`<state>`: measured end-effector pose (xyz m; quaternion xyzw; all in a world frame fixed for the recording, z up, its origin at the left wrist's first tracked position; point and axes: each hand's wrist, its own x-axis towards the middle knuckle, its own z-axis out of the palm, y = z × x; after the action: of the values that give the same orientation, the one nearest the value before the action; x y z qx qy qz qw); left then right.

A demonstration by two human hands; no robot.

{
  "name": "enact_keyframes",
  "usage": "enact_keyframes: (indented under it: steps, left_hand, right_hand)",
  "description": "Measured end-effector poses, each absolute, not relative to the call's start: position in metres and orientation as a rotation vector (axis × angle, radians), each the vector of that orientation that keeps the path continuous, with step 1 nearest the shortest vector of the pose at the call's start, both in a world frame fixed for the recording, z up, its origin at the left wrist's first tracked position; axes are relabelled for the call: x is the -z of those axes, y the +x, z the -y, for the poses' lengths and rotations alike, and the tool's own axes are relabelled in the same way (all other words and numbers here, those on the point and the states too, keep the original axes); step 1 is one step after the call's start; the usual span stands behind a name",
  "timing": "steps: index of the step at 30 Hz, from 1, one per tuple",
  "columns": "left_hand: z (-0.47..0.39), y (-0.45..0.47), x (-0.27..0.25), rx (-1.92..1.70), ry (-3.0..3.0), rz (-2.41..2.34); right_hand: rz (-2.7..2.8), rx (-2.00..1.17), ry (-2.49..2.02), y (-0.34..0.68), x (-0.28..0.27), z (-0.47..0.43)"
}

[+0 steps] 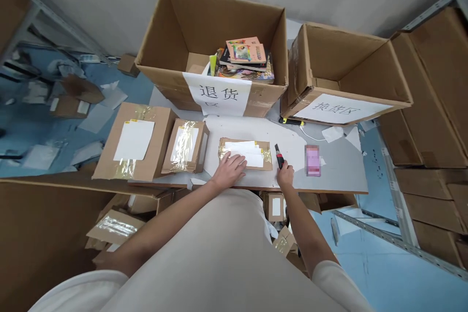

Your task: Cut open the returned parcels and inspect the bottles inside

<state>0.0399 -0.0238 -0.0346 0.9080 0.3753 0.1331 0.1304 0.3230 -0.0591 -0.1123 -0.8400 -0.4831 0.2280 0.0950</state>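
Observation:
A small flat cardboard parcel (245,166) with white labels and shiny tape lies on the worktable in front of me. My left hand (230,170) rests on its left part with the fingers stretched flat over the labels. Just right of the parcel, my right hand (285,176) grips a red and black box cutter (280,158). Its dark blade is out and points away from me, apart from the parcel. Two taped boxes stand on the left: a larger box (101,168) and a smaller box (201,153), both labelled.
At the back stand a big open carton (161,78) holding several books (245,52) and another open carton (298,95), both with handwritten paper signs. A phone (313,161) lies on the white table (343,178), right of the cutter. Stacked boxes (431,209) fill the right shelf.

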Motion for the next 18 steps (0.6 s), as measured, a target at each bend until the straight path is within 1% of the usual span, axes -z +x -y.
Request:
enact_keyframes:
  steps: [3,5,7,10,12,15,18]
  left_hand:
    - [0.036,0.037,0.046,-0.411,2.612,-1.106]
    - [0.041,0.036,0.054,-0.429,2.602,-1.109]
    - [0.044,0.035,0.06,-0.439,2.589,-1.115]
    - [0.045,0.037,0.066,-0.435,2.551,-1.13]
    - [0.045,0.04,0.067,-0.416,2.509,-1.141]
    - [0.041,0.042,0.066,-0.378,2.462,-1.146]
    - [0.039,0.041,0.066,-0.391,2.46,-1.148]
  right_hand:
    - [1.512,-0.568,-2.424,0.325,0.098,0.052]
    - [1.672,-0.447,-2.246,0.322,0.076,0.038]
    - [1.977,-0.415,-1.989,0.308,0.052,0.02]
    - [2.507,-0.501,-1.682,0.276,0.029,-0.007]
    - [2.699,-0.474,-1.645,0.255,0.026,-0.018]
    - [2.821,-0.356,-1.664,0.238,0.029,-0.024]
    - [2.963,-0.279,-1.543,0.237,0.03,-0.022]
